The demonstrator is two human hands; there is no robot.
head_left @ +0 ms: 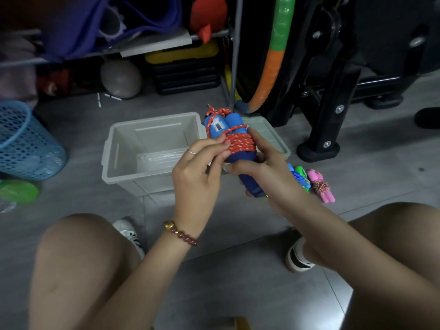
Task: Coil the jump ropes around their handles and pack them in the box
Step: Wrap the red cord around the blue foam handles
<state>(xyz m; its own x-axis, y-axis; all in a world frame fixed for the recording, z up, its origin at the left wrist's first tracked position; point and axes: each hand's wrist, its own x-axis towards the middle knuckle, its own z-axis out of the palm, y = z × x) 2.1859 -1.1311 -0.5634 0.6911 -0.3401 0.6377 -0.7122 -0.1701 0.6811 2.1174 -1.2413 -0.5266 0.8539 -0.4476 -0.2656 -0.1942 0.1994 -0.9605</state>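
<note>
Squatting on the grey tile floor (238, 270) with one jump rope (238, 142) up in both hands. Its two blue handles (232, 121) sit side by side, and the red-and-white cord is wound round their middle in a tight band, with a knotty bit sticking out at the top end. My left hand (200, 167) has its fingers curled in, fingertips pinching the cord wraps on the left side. There's a thin ring (191, 152) on one finger and a bead bracelet (181, 234) on that wrist. My right hand (259, 163) is wrapped round the bundle from the right, thumb laid across the dark lower grips and the other fingers behind, so it's a proper grip. The bundle is off the floor, just in front of the right rim of the grey plastic box (152, 120), which sits open on the tiles. What looks like its lid (269, 129) lies just behind my right hand. Two more wound-up ropes lie on the floor to the right of my wrist, a blue-and-green one (300, 178) and a pink one (320, 185), close together. A blue mesh basket (23, 141) is off to the far left.
</note>
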